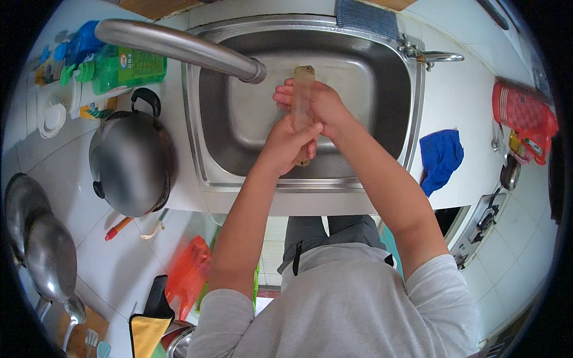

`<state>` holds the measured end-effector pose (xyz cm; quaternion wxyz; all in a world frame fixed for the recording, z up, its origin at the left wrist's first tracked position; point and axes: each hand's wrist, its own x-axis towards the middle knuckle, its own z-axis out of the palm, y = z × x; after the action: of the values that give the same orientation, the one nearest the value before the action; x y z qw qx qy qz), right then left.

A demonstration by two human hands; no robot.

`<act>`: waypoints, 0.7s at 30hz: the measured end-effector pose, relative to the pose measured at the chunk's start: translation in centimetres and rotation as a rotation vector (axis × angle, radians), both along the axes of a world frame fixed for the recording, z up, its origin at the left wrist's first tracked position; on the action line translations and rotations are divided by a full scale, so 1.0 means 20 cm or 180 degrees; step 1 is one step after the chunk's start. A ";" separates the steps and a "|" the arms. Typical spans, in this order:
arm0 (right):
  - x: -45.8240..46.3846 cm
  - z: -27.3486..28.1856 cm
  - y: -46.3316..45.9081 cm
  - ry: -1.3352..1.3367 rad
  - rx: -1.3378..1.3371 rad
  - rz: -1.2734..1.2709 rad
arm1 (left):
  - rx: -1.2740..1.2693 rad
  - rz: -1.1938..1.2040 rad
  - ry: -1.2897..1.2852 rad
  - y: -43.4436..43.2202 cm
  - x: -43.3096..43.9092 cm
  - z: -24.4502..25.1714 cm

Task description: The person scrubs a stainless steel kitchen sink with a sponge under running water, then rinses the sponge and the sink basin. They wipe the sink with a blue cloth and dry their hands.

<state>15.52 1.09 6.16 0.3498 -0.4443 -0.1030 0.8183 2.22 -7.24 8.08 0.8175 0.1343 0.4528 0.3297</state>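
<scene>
My left hand [291, 143] is closed around the lower part of a long, narrow, translucent plastic container [304, 96], its thumb lying across the front. The container has brownish ends and is over the stainless steel sink [250, 112]. Behind its upper part is my right hand [329, 105], touching it with the palm towards it and the fingers showing at its left side. What the container holds cannot be told. A thick metal faucet spout [255, 70] reaches in from the upper left, a little left of the hands.
Green soap bottles [134, 69] and a lidded pan [132, 165] are left of the sink. A blue cloth [442, 154] lies on the right counter, near a small metal tap [436, 57]. A grey ribbed mat [367, 19] overlaps the sink's back rim.
</scene>
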 end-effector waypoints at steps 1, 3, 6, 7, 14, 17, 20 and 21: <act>0.00 0.01 -0.02 0.0145 0.0066 0.0110 | -0.0068 0.0032 -0.0418 0.00 -0.01 -0.02; 0.00 0.03 -0.05 0.0350 -0.0163 -0.0058 | -0.0269 0.0103 -0.0399 0.00 -0.03 -0.07; -0.04 0.03 -0.05 0.0376 -0.0110 -0.0405 | 0.0614 -0.0035 0.1303 -0.01 0.01 -0.11; -0.06 0.02 -0.03 0.0260 -0.0113 -0.0562 | 0.1163 -0.0156 0.2125 -0.01 0.03 -0.10; -0.20 -0.03 0.08 -0.0780 0.0087 -0.0102 | 0.0551 -0.0235 0.3141 0.09 0.07 -0.01; -0.27 0.01 0.02 -0.1105 0.0509 -0.0155 | 0.0381 0.0104 0.2901 0.14 0.05 -0.02; -0.26 0.01 0.05 -0.1182 0.0408 0.0008 | 0.0688 -0.0205 0.3394 0.11 0.08 -0.06; -0.22 -0.01 0.11 -0.1249 0.0408 0.0354 | 0.0955 -0.0179 0.3739 0.10 0.10 -0.07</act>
<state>11.03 3.28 5.91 0.3048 -0.5655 -0.2454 0.7260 4.16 -5.34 6.62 0.4114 0.4195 0.7731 0.2389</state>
